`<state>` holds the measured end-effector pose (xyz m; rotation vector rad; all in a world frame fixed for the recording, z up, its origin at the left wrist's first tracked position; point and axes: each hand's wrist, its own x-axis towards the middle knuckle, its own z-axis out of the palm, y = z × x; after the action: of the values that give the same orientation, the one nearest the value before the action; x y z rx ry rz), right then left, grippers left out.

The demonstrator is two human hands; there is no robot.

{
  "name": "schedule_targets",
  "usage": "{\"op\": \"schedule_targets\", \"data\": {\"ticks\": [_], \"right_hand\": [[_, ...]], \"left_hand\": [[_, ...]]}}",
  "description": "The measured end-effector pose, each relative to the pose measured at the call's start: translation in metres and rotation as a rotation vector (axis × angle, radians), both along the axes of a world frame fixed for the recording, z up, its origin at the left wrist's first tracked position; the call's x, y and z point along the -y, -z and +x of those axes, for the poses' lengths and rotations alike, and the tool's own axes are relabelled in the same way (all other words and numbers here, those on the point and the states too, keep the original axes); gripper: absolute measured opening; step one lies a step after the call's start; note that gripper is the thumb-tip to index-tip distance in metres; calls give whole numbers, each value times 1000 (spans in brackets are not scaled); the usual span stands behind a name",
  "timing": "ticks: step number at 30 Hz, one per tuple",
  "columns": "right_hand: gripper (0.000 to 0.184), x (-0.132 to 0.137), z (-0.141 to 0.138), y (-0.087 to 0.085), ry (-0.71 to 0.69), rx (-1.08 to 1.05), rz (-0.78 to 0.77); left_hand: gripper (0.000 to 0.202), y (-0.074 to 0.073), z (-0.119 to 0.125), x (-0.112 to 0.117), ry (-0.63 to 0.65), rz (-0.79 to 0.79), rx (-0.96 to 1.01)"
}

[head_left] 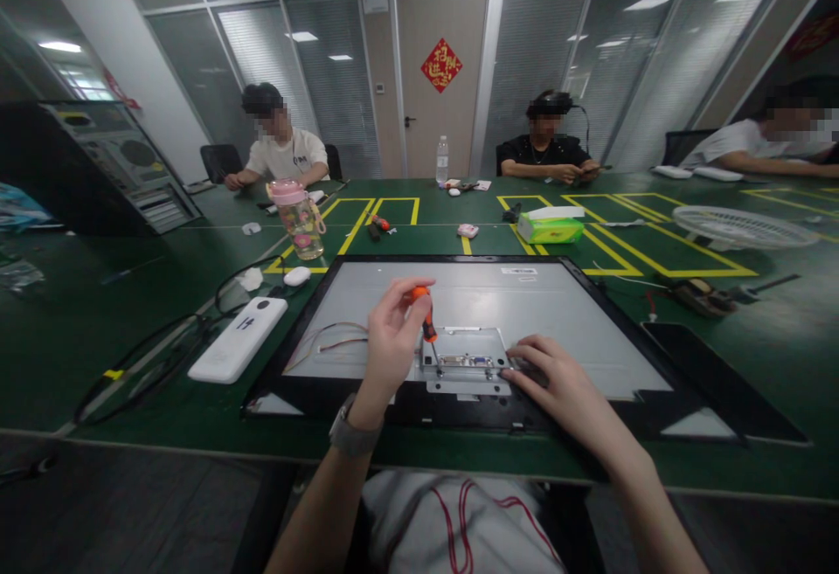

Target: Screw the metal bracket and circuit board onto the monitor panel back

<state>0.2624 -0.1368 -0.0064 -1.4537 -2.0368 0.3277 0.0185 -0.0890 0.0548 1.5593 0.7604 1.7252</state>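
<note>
Evidently, we are gripping an orange-and-black screwdriver [428, 327] in our left hand [393, 322], while our right hand [557, 382] is resting open, fingertips lying at the right edge of the metal bracket [472, 344]. Because we are slanting the shaft, the tip could be slipping and scratching metal or the ports [481, 361]; with such light bracing, the bracket could be shifting too. It is sitting toward the near side of the gray-backed panel [544, 303], showing silvery faces, dark holes and one blue connector.
</note>
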Motion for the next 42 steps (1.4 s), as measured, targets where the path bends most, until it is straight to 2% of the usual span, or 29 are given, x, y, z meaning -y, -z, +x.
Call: {"op": "schedule_targets", "data": {"ticks": [4, 9, 16, 19, 23, 28, 32, 33, 35, 37, 42], "right_hand": [[19, 0, 0, 0, -1, -3, 3], [19, 0, -1, -2, 6, -5, 12], [20, -1, 0, -1, 0, -10, 15], [19, 0, -1, -2, 4, -5, 4], [18, 2, -3, -5, 2, 1, -8], [18, 2, -4, -5, 10, -8, 8], [17, 2, -4, -5, 10, -11, 12], [16, 2, -4, -5, 12, -11, 16], [16, 2, -4, -6, 19, -10, 25], [16, 2, -5, -6, 20, -11, 25], [16, 1, -5, -6, 1, -23, 5]], "left_hand": [[7, -1, 0, 0, -141, 79, -41], [24, -1, 0, 3, -84, 27, -64], [12, -1, -2, 0, -199, 172, -105], [18, -1, -5, 3, -162, 120, -102], [29, 0, -13, 14, 18, -17, -158], [28, -2, -21, 20, -46, 59, -326], [31, -8, -25, 18, 107, -1, -314], [28, -9, -25, 16, 94, 11, -310], [19, -10, -23, 14, -30, 69, -303], [16, -9, -20, 11, -90, 62, -271], [27, -10, -13, 4, 71, -58, -180]]}}
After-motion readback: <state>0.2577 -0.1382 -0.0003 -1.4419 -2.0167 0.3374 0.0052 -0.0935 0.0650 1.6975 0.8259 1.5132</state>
